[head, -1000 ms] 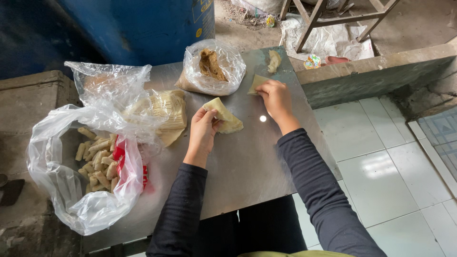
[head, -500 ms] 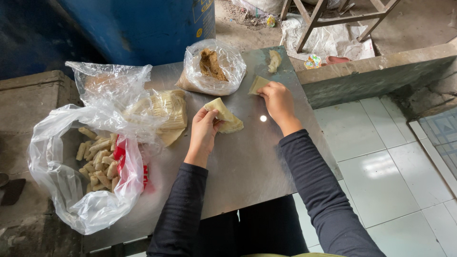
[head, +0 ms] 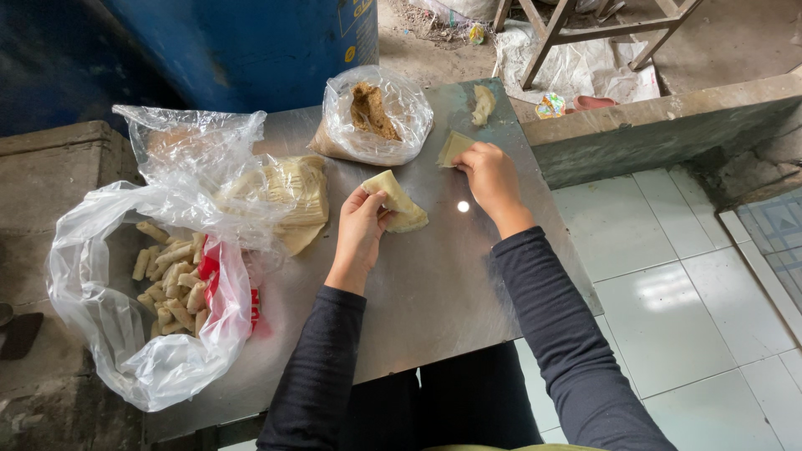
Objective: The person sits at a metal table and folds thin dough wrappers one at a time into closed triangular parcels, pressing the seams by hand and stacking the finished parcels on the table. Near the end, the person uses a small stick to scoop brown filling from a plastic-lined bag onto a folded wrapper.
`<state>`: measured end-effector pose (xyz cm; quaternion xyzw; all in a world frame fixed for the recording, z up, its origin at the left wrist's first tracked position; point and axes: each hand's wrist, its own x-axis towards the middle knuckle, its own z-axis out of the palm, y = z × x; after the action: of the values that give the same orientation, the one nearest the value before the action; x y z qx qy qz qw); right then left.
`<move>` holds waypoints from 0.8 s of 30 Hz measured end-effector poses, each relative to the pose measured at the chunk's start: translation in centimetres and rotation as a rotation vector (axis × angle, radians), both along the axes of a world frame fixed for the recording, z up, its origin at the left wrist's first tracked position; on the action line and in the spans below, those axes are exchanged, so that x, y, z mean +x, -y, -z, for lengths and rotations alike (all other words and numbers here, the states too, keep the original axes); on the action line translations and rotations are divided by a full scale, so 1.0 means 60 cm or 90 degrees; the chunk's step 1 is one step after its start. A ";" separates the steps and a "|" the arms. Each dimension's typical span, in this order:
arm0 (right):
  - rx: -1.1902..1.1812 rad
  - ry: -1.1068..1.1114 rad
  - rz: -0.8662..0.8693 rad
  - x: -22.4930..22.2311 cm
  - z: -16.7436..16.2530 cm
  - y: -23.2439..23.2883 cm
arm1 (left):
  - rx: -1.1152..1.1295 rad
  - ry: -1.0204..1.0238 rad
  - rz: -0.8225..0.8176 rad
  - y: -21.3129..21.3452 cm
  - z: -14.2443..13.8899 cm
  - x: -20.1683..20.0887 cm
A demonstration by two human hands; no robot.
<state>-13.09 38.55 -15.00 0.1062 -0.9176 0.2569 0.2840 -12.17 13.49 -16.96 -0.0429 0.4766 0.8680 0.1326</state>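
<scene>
My left hand (head: 363,224) pinches a pale, folded dough wrapper (head: 398,203) against the metal table (head: 434,292). My right hand (head: 490,175) rests farther back, its fingers on a flat square wrapper (head: 452,148). Behind both hands lies a clear bag of brown filling (head: 373,117). A small pale lump of dough (head: 483,103) sits near the table's far edge. Both arms wear dark long sleeves.
A stack of thin wrappers (head: 292,192) lies under clear plastic at the left. A large plastic bag with several finished rolls (head: 171,276) sits at the table's left end. A blue barrel (head: 251,42) stands behind; a low concrete ledge (head: 660,125) and white floor tiles (head: 685,309) are to the right.
Hardly anything has moved; my right hand shifted slightly on the flat wrapper, and my left hand still holds the folded one.
</scene>
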 end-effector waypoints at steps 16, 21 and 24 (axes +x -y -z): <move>-0.329 0.287 -0.352 0.052 -0.070 0.072 | -0.007 -0.113 0.101 -0.024 -0.004 0.020; -0.452 0.382 -0.336 0.047 -0.067 0.072 | -0.083 -0.137 0.060 -0.025 -0.011 0.023; -0.493 0.412 -0.371 0.041 -0.060 0.068 | -0.083 -0.138 0.046 -0.027 -0.013 0.024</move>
<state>-10.61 34.49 -11.42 0.1592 -0.7300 0.6604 -0.0750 -10.73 15.10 -16.19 0.0599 0.5447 0.8294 0.1086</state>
